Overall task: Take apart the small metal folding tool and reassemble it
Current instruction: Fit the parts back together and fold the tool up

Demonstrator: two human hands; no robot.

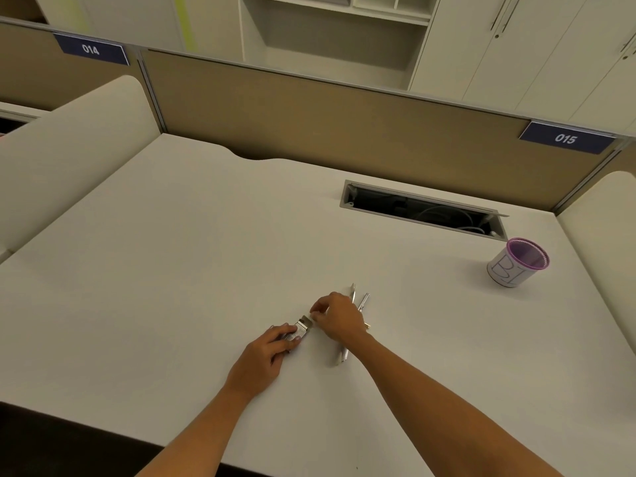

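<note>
Two metal strips under right hand, folding tool, purple cup

we are holding both grips over the front middle of the worktop. our left grip is lying on the near end of the folding tool, which is resting on the worktop. our right grip is sitting just to the right and slightly behind, its fingertips pinching the tool's far end. two long metal strips are lying crossed on the worktop under the right grip, sticking out behind it and before it. a pot is standing well apart at the far right. behind the pot, a cable hatch is lying sunk into the worktop. a partition is running along the back edge, with cupboards standing behind it.
</note>
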